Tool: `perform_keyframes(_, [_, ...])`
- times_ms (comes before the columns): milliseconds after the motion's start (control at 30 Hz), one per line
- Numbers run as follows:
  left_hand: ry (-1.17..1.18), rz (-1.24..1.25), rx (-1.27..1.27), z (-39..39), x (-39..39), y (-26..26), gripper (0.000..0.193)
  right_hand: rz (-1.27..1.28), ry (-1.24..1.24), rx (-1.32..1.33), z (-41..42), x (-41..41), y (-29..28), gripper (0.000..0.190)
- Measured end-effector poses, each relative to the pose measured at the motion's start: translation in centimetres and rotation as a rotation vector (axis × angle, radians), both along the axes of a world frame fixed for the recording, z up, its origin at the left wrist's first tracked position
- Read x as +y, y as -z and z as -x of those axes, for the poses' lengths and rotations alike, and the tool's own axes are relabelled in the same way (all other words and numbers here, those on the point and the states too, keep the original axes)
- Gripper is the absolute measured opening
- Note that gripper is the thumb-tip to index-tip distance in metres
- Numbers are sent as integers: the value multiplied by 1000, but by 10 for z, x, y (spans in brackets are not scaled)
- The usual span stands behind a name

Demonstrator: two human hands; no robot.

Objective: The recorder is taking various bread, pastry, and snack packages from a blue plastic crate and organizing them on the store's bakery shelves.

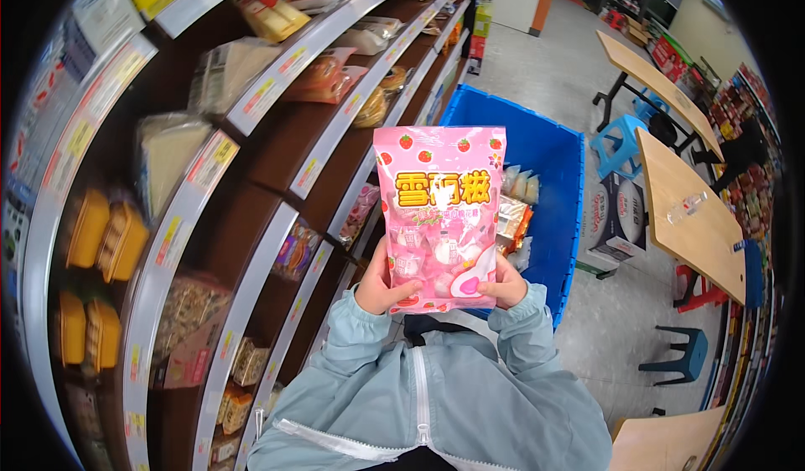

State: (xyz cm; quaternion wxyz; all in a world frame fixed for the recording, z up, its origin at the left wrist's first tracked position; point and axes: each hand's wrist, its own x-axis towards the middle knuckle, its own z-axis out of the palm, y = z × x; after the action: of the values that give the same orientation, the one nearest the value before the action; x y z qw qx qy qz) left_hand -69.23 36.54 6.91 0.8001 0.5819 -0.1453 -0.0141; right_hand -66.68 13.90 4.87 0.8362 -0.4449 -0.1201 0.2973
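Note:
A pink plastic bag of individually wrapped sweets (440, 219), printed with strawberries and writing, is held upright in front of my chest. My left hand (383, 282) grips its lower left corner, thumb across the front. On the lower right corner, my right hand (506, 283) holds it the same way. Fingers behind the bag are hidden. Beyond it stands a blue plastic crate (556, 219), partly covered by the bag. Inside the crate lie several packaged foods (516, 219), seen only at the bag's right side.
To my left rise store shelves (264, 225) with price strips, bread packs (327, 78) and yellow trays of food (110, 235). On the right are wooden-topped tables (692, 219), a light-blue stool (619, 144), a dark teal stool (685, 353) and a cardboard carton (619, 216). A person (742, 153) is at the far right.

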Motion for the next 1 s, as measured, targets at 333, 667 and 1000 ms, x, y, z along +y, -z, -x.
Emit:
perform_keyframes(333, [-175,0,19,56,35,1,72,104,-3,-182,22,56,-3,89])
perform_keyframes(667, [-180,36,180,103,42,21,69,223,14,-124,68,69,10,81])
perform_keyframes(1000, [32,228,355,120,47,64,70,315,-26,-107,80,70,29,70])
